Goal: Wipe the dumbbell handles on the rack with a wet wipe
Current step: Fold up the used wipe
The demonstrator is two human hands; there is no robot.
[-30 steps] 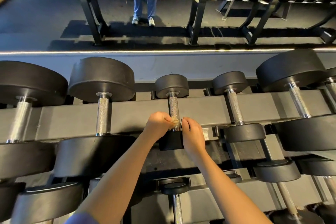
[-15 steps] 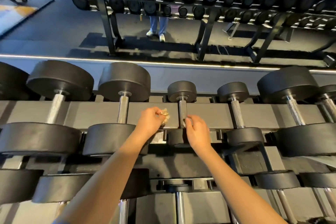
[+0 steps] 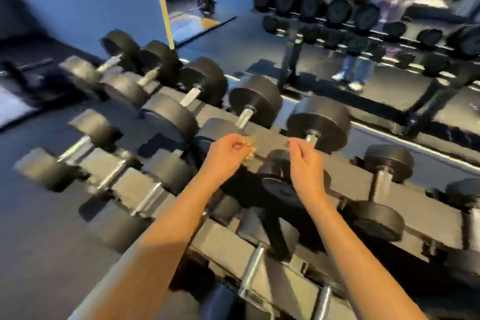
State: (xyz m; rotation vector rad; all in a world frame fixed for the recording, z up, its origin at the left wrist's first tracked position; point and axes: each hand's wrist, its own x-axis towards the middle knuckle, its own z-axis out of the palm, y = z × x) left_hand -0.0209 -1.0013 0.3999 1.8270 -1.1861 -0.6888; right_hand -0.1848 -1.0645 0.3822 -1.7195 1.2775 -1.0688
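- Left hand – fingers curled, grasping the wet wipe; the wipe is a crumpled tan wad poking out past the fingertips, not on any metal.
- Right hand – fingers loosely curled, nothing visible in them, touching no handle.
- Nearest handle sits just beyond the right fingertips, at the inner face of a big black head; its near part is hidden behind the hand.
- Next handle lies just past the left fingertips, up and away, close to the wipe but apart from it.
- Small dumbbell handle stands off to the outer side of the right hand, well clear of the fingers.
- Rack – grey rail runs under both hands; a lower tier with more handles lies below the wrists.
- Progress, a judgement: mid-task and between handles. Nothing shows which handles are already clean. The row stretching away past the left fingers and the lower tier look still to do.
- Versus 0.5 s ago: the right hand was then on the small dumbbell's handle, with the wipe held just beside it; both hands are now off it and have shifted to the bigger dumbbell next along. The view has swung left and gone blurry.
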